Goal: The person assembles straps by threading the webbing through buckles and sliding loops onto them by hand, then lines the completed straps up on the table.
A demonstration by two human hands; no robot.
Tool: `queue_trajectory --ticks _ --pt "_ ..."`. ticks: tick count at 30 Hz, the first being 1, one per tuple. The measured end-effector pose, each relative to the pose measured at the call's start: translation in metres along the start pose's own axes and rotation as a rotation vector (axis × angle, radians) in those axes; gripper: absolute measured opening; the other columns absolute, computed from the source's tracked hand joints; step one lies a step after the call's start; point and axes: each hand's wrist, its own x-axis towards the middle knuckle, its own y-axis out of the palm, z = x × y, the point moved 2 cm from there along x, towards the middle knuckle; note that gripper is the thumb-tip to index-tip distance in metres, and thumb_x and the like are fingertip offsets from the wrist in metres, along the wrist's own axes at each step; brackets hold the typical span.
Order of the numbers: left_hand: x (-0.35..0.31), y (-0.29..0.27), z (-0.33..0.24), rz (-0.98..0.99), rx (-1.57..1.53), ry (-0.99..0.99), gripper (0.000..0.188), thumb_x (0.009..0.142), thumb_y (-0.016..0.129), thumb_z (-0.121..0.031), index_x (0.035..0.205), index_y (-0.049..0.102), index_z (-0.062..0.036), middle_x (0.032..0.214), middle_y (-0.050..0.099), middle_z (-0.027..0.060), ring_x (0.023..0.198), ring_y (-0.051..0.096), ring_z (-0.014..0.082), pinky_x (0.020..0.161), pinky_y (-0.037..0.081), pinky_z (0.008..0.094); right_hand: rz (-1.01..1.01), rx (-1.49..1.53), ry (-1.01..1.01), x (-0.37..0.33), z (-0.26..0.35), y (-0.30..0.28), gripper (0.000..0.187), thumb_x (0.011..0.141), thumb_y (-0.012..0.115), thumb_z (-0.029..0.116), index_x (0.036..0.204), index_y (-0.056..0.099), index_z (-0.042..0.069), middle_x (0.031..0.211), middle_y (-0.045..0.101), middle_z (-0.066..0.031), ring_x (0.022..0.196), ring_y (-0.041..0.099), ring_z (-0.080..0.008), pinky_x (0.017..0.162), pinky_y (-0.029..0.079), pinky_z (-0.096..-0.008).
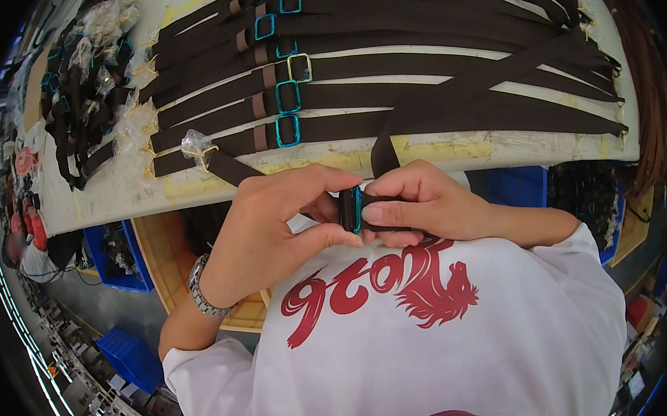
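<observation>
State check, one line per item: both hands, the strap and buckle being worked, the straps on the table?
left hand: shut, pinching the buckle
right hand: shut on strap beside buckle
buckle: teal-edged, held between both hands
held strap: runs up onto table
laid-out straps: flat, in rows, buckles fitted
table: covered with straps

This looks like a garment-accessory workshop. Dark brown straps (418,94) with teal metal buckles (288,130) lie in rows across a worn white table (100,193), a heap of bagged straps (81,79) sits at its left edge, and blue bins (116,258) stand on the floor below.
</observation>
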Motion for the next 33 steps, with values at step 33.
queue_trajectory --ticks 33 --pt "0.036 -0.046 -0.052 -0.118 0.604 0.421 0.035 0.089 0.087 -0.025 0.085 0.061 -0.0026 0.071 0.052 0.0087 0.062 0.054 0.0253 0.057 0.039 0.0386 -0.355 -0.631 -0.53 0.001 0.07 0.009 0.022 0.107 0.069 0.015 0.088 0.071 0.003 0.071 0.065 0.0008 0.063 0.049 -0.0057 0.058 0.041 -0.0285"
